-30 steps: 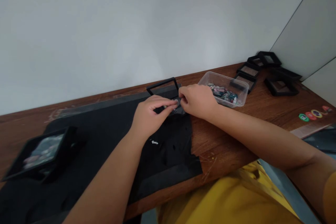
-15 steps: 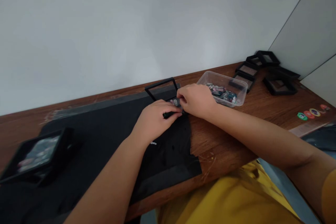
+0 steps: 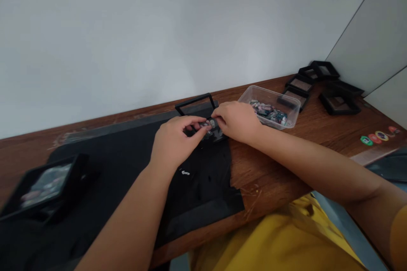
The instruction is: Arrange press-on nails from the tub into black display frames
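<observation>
An open black display frame [image 3: 219, 135] lies on the black mat, with small pale and clear stones [image 3: 212, 123] in its lower half. Its other half [image 3: 193, 100] stands raised behind. My left hand [image 3: 174, 137] reaches over the frame's left side, thumb and index finger drawn together at the stones; what lies between them is hidden. At the right edge my right hand [image 3: 238, 120] is curled, fingertips pinched down by the stones. Whether they grip the edge or a stone, I cannot make out. A small white piece [image 3: 185, 172] lies on the mat nearer me.
A clear plastic tub [image 3: 294, 112] of coloured stones stands right of my right hand. Several black frames [image 3: 338, 103] lie at the far right. Another frame [image 3: 71, 173], with stones behind its window, rests at left on the black mat [image 3: 127, 156]. A wall rises behind the table.
My left hand has shifted slightly left and up, off the frame's near edge, so more stones show. My right hand has barely moved.
</observation>
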The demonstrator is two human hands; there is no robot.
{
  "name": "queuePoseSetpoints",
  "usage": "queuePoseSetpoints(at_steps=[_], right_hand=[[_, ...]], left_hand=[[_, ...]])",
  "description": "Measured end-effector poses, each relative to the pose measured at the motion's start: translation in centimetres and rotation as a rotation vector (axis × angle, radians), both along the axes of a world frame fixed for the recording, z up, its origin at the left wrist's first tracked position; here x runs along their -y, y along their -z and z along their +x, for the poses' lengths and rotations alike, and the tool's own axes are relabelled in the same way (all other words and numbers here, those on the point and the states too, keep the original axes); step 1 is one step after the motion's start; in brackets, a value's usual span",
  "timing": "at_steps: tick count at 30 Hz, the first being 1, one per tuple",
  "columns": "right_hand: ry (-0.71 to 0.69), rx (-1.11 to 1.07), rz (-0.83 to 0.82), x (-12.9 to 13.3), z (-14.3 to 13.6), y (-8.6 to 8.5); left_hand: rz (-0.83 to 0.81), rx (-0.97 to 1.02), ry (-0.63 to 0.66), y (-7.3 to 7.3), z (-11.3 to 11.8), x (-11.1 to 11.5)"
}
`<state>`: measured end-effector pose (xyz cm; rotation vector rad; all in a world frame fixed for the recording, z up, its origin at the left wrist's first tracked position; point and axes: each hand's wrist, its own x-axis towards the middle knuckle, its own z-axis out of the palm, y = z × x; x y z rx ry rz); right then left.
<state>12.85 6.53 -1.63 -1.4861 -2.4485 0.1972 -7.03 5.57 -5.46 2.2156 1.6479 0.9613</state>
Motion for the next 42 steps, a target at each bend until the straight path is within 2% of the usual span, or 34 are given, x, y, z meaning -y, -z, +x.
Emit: queuePoseSetpoints(at_steps=[5,11,16,22,31,36,42], right_hand=[[-0.039,-0.088,0.000,0.0,0.0,0.2],[-0.144,-0.252,0.051,-0.4,0.2,0.9],[-0.197,-0.328,0.109,-0.4,0.5,1.1],[-0.231,-0.306,0.174,-0.4,0.6,0.7],[-0.271,-0.305,0.186,0.0,0.6,0.8],[-0.261,-0.287,0.169,0.1,0.3,1.0],[-0.262,-0.214,0.152,0.4,0.2,0.6]], left_hand=[[-0.004,0.033,0.008,0.1,-0.1,0.0],[0.065,0.168,-0.024,-0.5,0.1,0.3],[-0.094,0.272,0.009,-0.9,-0.3,0.1],[-0.243,0.494,0.080,-1.6,-0.4,0.1],[-0.356,0.671,0.124,-1.3,-0.3,0.1],[-0.365,0.701,0.150,-1.4,0.0,0.1],[-0.346,0.751,0.107,-1.2,0.0,0.0]])
